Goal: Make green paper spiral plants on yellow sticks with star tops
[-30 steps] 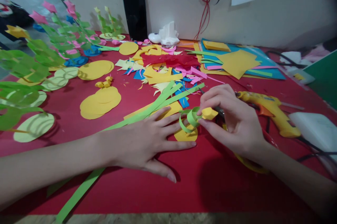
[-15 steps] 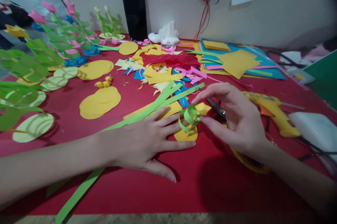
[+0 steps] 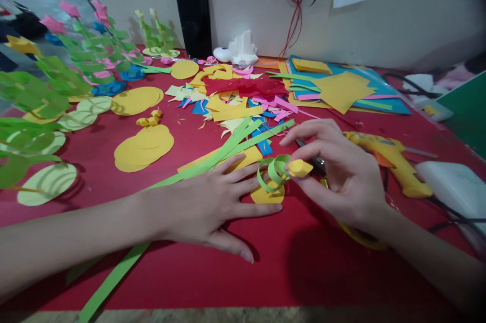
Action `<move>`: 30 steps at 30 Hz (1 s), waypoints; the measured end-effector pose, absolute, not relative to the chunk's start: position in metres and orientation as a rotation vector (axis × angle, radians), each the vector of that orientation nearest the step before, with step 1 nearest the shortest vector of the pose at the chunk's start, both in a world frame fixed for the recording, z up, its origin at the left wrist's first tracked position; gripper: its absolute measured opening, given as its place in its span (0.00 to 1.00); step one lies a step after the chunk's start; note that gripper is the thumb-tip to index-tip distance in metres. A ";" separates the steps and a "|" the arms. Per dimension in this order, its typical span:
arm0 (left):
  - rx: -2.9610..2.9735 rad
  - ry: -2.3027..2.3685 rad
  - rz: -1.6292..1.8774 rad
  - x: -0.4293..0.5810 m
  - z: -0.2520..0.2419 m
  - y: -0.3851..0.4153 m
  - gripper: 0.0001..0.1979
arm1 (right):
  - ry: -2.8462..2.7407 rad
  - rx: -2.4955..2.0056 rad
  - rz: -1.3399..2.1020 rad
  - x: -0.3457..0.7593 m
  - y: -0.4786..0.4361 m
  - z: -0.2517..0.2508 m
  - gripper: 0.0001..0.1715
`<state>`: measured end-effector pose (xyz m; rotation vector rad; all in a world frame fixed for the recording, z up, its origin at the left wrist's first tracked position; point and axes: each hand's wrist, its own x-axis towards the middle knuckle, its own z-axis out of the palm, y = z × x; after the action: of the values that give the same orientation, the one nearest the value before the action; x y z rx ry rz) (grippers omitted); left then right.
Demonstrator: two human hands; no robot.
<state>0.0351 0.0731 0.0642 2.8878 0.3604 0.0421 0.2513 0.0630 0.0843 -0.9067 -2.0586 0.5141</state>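
My left hand [image 3: 208, 206] lies flat with fingers spread, its fingertips over the edge of a yellow paper disc [image 3: 271, 197]. From the disc rises a small paper flower with a curled green strip [image 3: 278, 170] and a yellow star top [image 3: 299, 168]. The stem leans right. My right hand [image 3: 341, 173] pinches the flower at its star between thumb and index finger. Long green paper strips [image 3: 114, 280] run beneath my left hand and wrist. Scissors [image 3: 318, 162], partly hidden, lie behind my right hand.
Yellow discs [image 3: 146, 148] and finished paper flowers [image 3: 81, 44] stand to the left. Paper scraps [image 3: 235, 105] heap at the back, beside stacked coloured sheets [image 3: 349, 90]. A yellow glue gun [image 3: 395, 161] with its cable lies right. A black phone [image 3: 193, 11] leans on the wall.
My right fingers have closed on the star, and the flower top has tipped right and slightly down. My left hand has stayed in place.
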 end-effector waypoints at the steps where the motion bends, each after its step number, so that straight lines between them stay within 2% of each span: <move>1: 2.889 0.360 0.037 0.035 0.064 0.073 0.34 | -2.058 -0.908 0.505 0.251 0.063 0.084 0.11; 20: 2.884 0.368 0.021 0.037 0.065 0.073 0.33 | -2.034 -0.854 0.548 0.251 0.062 0.085 0.10; 30: 2.889 0.357 0.037 0.035 0.066 0.073 0.33 | -2.075 -0.836 0.670 0.258 0.064 0.089 0.24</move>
<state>0.0355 0.0734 0.0663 2.8894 0.3567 0.0367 0.2578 0.0638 0.0893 -0.8364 -2.0746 0.6697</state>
